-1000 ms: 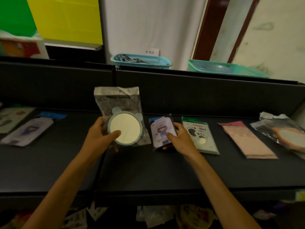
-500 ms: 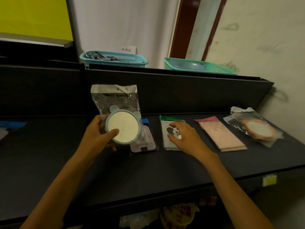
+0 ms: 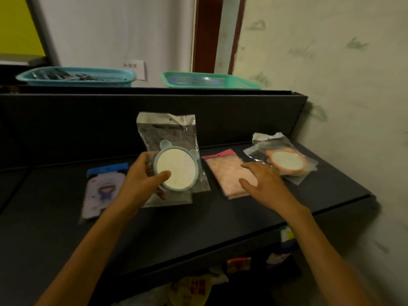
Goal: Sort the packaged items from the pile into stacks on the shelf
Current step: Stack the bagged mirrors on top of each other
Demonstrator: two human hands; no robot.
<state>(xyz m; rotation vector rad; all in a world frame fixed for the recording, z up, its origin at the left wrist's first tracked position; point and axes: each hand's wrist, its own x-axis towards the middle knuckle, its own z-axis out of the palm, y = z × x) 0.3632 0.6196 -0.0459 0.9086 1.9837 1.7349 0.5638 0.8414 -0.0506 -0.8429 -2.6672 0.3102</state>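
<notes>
One legible sign shows: a small white paper label (image 3: 134, 69) stuck on the pale wall, just right of the turquoise plastic basket (image 3: 77, 76) that stands on top of the dark shelf's back panel. It bears three Chinese characters in dark print, reading roughly 补货区, though the blur makes the middle one uncertain. Print on the packets below the shelf edge is too blurred to read.

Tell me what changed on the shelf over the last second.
The right hand left the purple cartoon packet, passed the green-topped packet and now reaches open over the pink packet, toward the orange mirror pack. The left hand still grips the blue mirror pack, held upright. The packets on the shelf lie unmoved.
</notes>
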